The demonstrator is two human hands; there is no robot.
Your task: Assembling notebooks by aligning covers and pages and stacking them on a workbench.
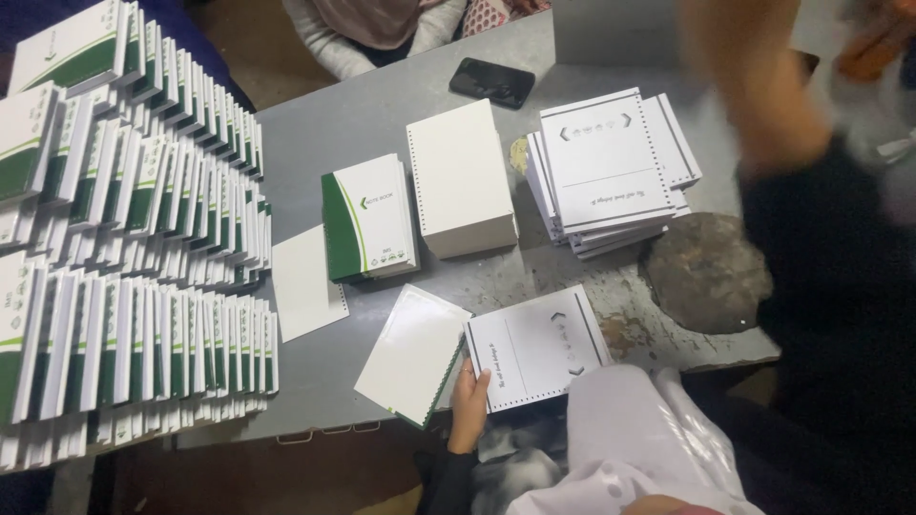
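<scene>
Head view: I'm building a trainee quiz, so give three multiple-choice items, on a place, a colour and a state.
1. Where is the black phone? A on the grey table's far side; B on a booklet stack; C in a hand.
2. Band colour on the booklet cover? A red; B green; C blue.
3. The left hand is: A empty; B gripping the printed sheet; C holding a pen.
Answers: 1 A, it lies on bare tabletop; 2 B, green runs down its left side; 3 B, fingers curl over the sheet's edge.
</scene>
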